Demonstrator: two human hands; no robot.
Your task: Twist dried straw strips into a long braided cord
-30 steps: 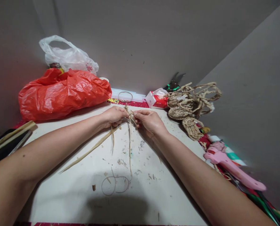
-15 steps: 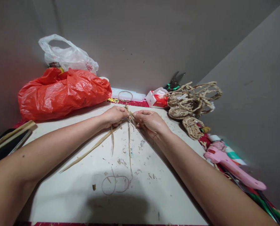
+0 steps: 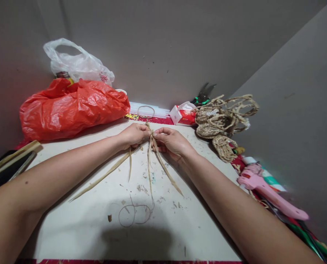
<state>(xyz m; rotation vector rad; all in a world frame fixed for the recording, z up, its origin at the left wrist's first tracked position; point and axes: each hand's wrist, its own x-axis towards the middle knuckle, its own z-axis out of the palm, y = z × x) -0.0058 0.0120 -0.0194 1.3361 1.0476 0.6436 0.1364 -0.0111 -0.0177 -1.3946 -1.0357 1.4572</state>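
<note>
Near the far edge of the white board [image 3: 91, 234], my left hand [image 3: 135, 135] and my right hand [image 3: 172, 142] meet over dry straw-coloured plant strips [image 3: 167, 168]. My left hand is closed, pinching the strips close to their gathered top. The thumb and fingers of my right hand pinch at the same junction. From there several strips fan out toward me: a long one [image 3: 102, 179] to the left, short and thin ones in the middle, and another to the right. A thin thread [image 3: 127, 216] lies in loops on the board. The exact crossing of the strips is partly hidden by my fingers.
A red plastic bag [image 3: 72, 110] and a white bag [image 3: 80, 64] stand back left. Back right are a tissue pack [image 3: 185, 113], pruning shears [image 3: 204, 95] and coiled braided straw cord [image 3: 221, 121]. A pink glue gun [image 3: 273, 194] lies on the right. Small scraps litter the board.
A long strip now hangs down to the right from the junction; before, it did not show there. My right hand has shifted slightly left. My left hand has hardly moved.
</note>
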